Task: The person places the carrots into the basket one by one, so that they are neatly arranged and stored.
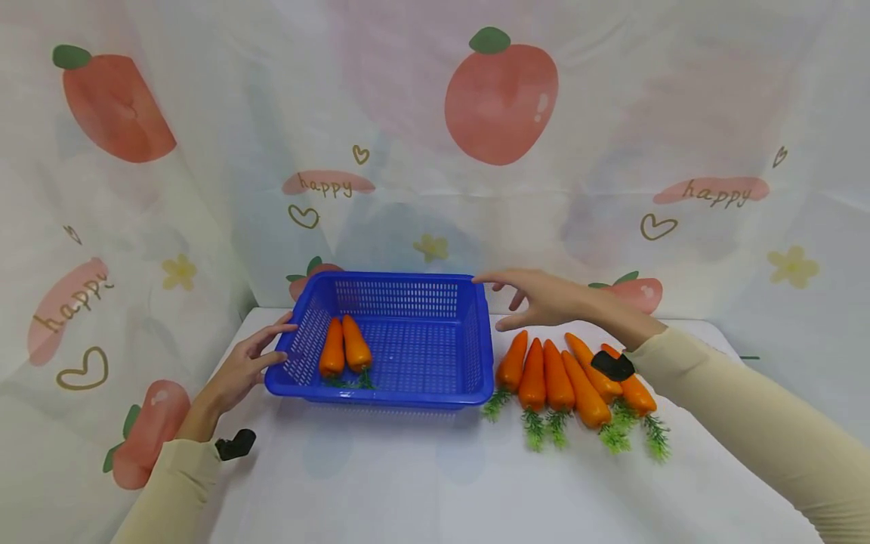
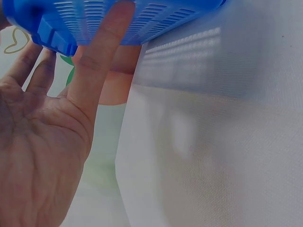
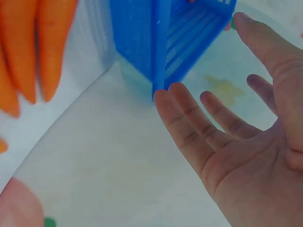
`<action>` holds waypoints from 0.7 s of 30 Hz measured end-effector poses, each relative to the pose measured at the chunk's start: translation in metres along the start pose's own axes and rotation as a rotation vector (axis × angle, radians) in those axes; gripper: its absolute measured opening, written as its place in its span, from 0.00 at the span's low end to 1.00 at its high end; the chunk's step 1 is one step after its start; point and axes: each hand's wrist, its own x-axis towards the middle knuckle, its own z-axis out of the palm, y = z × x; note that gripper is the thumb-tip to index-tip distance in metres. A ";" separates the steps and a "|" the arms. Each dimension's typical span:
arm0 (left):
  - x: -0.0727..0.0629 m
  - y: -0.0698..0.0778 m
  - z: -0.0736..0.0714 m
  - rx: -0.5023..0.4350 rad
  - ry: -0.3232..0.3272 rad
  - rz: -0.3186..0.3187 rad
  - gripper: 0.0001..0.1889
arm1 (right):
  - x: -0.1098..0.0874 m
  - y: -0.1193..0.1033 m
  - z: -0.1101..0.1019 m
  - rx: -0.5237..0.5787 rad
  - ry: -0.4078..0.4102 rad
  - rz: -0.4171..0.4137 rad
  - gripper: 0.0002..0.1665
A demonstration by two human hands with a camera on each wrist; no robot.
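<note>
Left hand [image 1: 238,370] rests spread against blue basket [image 1: 401,397] containing two carrots [image 1: 332,351]; right hand [image 1: 547,297], loosely spread, at basket's far right corner, near six carrots [image 1: 559,381].

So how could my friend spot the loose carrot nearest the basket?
Find the blue, rectangular plastic basket on the white table. Right of it lies a row of orange, tapered carrots with leafy green ends. It's the row's leftmost carrot, its leafy end alone slanting left.

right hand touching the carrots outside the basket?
Apart. The right wrist view shows it: a wide gap separates the right hand from the carrots, with backdrop cloth visible between them.
</note>
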 end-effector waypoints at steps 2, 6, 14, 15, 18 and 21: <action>0.000 0.000 0.000 -0.003 -0.006 0.006 0.29 | -0.012 0.005 -0.004 0.010 0.023 0.019 0.47; 0.001 -0.001 0.000 0.000 -0.009 0.013 0.28 | -0.036 0.013 -0.010 0.037 0.067 0.050 0.47; 0.000 -0.001 -0.001 0.007 -0.008 0.014 0.28 | -0.083 0.034 -0.016 0.033 0.162 0.075 0.47; 0.000 -0.001 -0.001 0.011 -0.006 0.013 0.28 | -0.088 0.037 -0.016 0.024 0.174 0.069 0.47; 0.000 -0.002 -0.001 0.017 0.002 0.007 0.29 | -0.101 0.047 -0.014 0.009 0.199 0.046 0.47; 0.000 -0.002 0.000 0.016 0.003 0.004 0.29 | -0.111 0.056 -0.011 0.022 0.207 0.029 0.47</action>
